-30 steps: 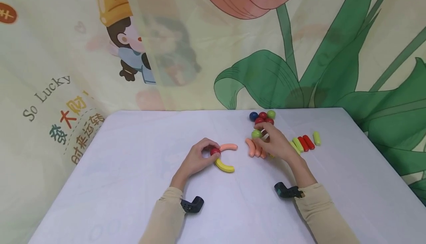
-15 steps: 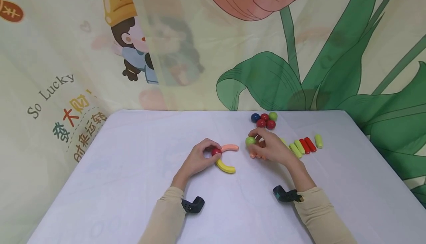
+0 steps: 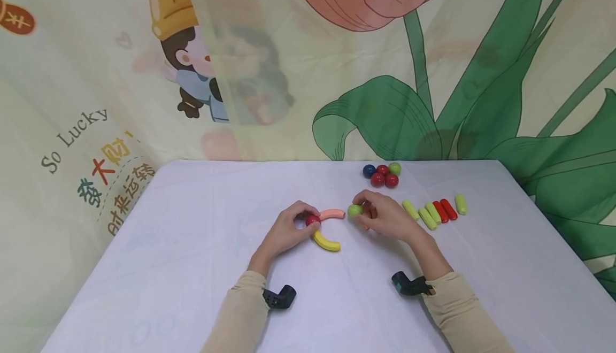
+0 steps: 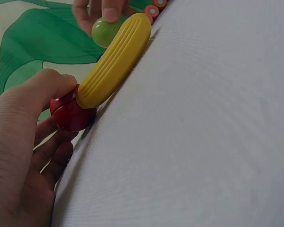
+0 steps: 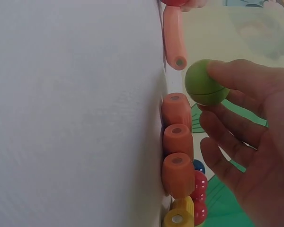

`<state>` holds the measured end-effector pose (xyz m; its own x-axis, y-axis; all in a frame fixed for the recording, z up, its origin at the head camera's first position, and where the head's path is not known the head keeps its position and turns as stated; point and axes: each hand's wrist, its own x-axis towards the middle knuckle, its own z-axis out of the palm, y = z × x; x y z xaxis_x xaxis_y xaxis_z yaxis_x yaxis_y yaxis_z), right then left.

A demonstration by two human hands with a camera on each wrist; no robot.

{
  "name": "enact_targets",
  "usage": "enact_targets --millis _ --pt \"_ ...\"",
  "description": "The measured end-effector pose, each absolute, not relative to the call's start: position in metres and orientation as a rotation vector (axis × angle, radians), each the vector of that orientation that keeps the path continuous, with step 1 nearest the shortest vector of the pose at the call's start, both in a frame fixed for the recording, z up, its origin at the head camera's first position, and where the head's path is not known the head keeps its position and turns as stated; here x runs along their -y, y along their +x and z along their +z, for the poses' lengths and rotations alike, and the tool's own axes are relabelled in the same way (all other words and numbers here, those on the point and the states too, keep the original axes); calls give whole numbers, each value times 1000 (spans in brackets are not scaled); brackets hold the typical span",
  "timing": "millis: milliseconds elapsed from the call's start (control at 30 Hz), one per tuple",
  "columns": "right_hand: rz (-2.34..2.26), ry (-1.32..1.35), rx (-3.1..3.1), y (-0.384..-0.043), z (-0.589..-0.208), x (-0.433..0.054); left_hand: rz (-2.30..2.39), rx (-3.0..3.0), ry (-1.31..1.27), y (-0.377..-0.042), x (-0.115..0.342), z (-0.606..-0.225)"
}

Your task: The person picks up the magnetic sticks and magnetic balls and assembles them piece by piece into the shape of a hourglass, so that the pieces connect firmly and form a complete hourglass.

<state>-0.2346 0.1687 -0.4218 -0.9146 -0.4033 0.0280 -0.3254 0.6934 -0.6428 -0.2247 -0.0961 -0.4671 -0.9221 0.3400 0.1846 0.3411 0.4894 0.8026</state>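
Note:
My left hand (image 3: 287,227) pinches a red ball (image 3: 312,219) between thumb and fingers at the middle of the table. A yellow curved stick (image 4: 116,64) and a salmon-orange curved stick (image 5: 174,35) meet the ball, spreading rightward from it. My right hand (image 3: 390,218) holds a green ball (image 5: 203,82) between thumb and fingertips, just right of the orange stick's free end and apart from it. Several short orange sticks (image 5: 176,175) stand in a row under the right hand, mostly hidden in the head view.
Behind the right hand sits a cluster of red, blue and green balls (image 3: 377,179). To its right lie light green sticks (image 3: 427,218), red sticks (image 3: 449,209) and a separate green stick (image 3: 460,204). Yellow pieces (image 5: 178,218) follow the orange row. A printed cloth hangs behind the white table (image 3: 192,267).
My right hand has carried the green ball left and toward me, from near the ball cluster to beside the orange stick's end. My left hand stays on the red ball.

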Motion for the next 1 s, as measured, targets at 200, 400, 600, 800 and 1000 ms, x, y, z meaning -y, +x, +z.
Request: enact_targets --millis 200,400,600,800,1000 --pt "-967 -589 -2792 -233 -422 -165 -1460 2697 -641 -225 96 -467" --pt "-921 -598 -2810 -233 -424 -163 -1464 2696 -637 -225 96 -467" --pt "-908 -613 -2817 -234 -427 -162 -1464 2706 -624 -225 96 -467" --pt "-899 -626 -2823 -234 -428 -162 -1477 2704 -610 -225 96 -467" --pt "-894 -627 -2826 -234 -428 -163 -1478 2706 -614 -225 95 -467"
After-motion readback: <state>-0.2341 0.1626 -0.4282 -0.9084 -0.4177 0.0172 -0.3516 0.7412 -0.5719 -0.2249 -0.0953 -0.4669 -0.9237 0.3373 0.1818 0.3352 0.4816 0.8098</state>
